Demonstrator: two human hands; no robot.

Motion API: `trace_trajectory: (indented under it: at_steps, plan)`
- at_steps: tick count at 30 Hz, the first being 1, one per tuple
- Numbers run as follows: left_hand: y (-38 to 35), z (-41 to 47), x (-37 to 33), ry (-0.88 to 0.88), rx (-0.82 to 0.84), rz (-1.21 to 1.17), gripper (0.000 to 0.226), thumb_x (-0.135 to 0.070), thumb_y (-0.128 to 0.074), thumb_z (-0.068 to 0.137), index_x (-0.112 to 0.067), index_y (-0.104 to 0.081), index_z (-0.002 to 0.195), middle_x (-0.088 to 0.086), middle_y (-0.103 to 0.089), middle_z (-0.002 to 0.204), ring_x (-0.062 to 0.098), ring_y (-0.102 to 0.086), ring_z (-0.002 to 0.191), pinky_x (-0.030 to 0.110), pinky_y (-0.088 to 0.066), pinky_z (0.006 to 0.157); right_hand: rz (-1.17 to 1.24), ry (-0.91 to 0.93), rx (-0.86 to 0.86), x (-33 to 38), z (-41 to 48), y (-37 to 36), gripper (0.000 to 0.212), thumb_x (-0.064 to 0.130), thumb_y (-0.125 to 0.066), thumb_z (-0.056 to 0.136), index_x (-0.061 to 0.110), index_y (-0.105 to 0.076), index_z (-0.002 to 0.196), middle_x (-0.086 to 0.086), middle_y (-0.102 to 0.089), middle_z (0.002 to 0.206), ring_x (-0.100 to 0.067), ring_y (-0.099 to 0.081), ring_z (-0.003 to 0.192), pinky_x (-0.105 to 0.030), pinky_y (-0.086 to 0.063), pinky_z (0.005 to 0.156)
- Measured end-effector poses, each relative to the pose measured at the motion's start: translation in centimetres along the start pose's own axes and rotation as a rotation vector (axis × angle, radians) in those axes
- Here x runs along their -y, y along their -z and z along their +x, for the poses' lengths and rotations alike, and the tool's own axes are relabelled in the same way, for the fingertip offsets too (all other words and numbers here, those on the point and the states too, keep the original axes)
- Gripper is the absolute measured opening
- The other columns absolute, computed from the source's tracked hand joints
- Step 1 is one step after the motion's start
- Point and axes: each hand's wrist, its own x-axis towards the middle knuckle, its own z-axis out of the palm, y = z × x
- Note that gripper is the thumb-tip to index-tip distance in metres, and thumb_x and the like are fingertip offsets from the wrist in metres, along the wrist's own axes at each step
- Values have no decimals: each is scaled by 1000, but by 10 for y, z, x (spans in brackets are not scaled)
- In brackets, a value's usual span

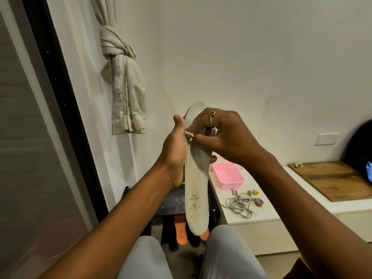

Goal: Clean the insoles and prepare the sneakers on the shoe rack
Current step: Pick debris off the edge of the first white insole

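Note:
I hold a long grey insole [196, 190] upright in front of me, heel end down, with small print near the heel. My left hand [176, 156] grips its left edge, thumb up beside the toe end. My right hand [219, 135], with a ring on one finger, pinches a small beige wad [189, 135] against the insole's upper part. Below, on a dark shoe rack [173, 202], two orange insoles [181, 231] show, partly hidden behind the grey one.
A white low cabinet [261, 214] on the right carries a pink tray [228, 175], tangled grey laces [240, 204], a small colourful item [253, 191] and a tape roll [258, 202]. A wooden board [332, 178] lies farther right. A knotted curtain [122, 85] hangs left, beside a dark-framed glass door.

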Motion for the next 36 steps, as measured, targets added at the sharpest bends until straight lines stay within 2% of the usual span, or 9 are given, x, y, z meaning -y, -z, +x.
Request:
trace_trajectory:
  at_steps: [5,8,11,14,19,24,28,30,36]
  plan:
    - [-7,-4,7,10,81,124,66,-65,-15,102,-27,-55,139,17,-71,117,28,-72,92,41,-58,69,-238,-19,-398,-16,1,-6,10,0,-72,86,3,-78,93,-7,-71,97,-10,-63,81,-15,-48,73]
    - [-11,-6,8,-30,132,178,61,-62,-14,103,-32,-46,146,17,-66,124,27,-71,91,40,-59,68,-280,-70,-459,-20,2,4,13,-3,-70,86,5,-77,93,-7,-71,97,-17,-66,81,-8,-43,72]
    - [-10,-6,7,-60,138,204,61,-60,-13,104,-33,-41,151,16,-65,127,23,-73,85,38,-60,65,-288,-92,-386,-18,3,7,15,-3,-70,84,7,-78,92,-5,-70,95,-18,-66,80,-23,-52,72]
    - [-8,-4,4,-121,95,181,59,-60,-14,104,-38,-39,152,11,-68,127,32,-72,100,46,-60,75,-265,-139,-234,-7,3,8,14,0,-72,86,9,-79,94,-4,-69,94,-19,-66,81,-35,-57,74]
    - [-3,-3,-2,-104,-70,117,66,-62,-19,103,-22,-58,140,12,-71,123,28,-70,111,46,-59,91,-174,-142,-1,16,0,-9,14,9,-74,88,13,-80,100,0,-69,97,-12,-64,82,-18,-54,70]
    - [-1,-7,-8,-35,9,9,63,-56,-22,106,-15,-67,124,11,-75,110,23,-73,99,40,-62,81,-119,-219,-164,11,-1,-19,14,10,-73,88,13,-80,100,1,-69,96,-10,-62,82,-11,-48,71]
    - [-1,-5,-7,-20,160,67,58,-58,-29,103,-25,-48,147,13,-65,133,30,-68,114,65,-55,89,-138,-240,-311,6,0,-15,10,13,-74,91,10,-79,100,1,-67,96,-10,-62,81,-6,-47,70]
    - [-3,-4,-3,-33,135,107,61,-60,-24,102,-26,-47,148,10,-66,131,25,-71,109,60,-57,86,-83,-251,-320,6,1,-11,11,14,-75,90,11,-79,100,3,-67,96,-9,-63,81,-9,-52,68]
    - [3,-1,-4,23,-42,6,85,-72,-14,98,-11,-65,128,17,-72,120,32,-69,113,54,-51,102,172,-234,17,17,-3,-9,6,12,-78,87,14,-79,93,4,-68,91,-11,-68,79,-15,-54,58]
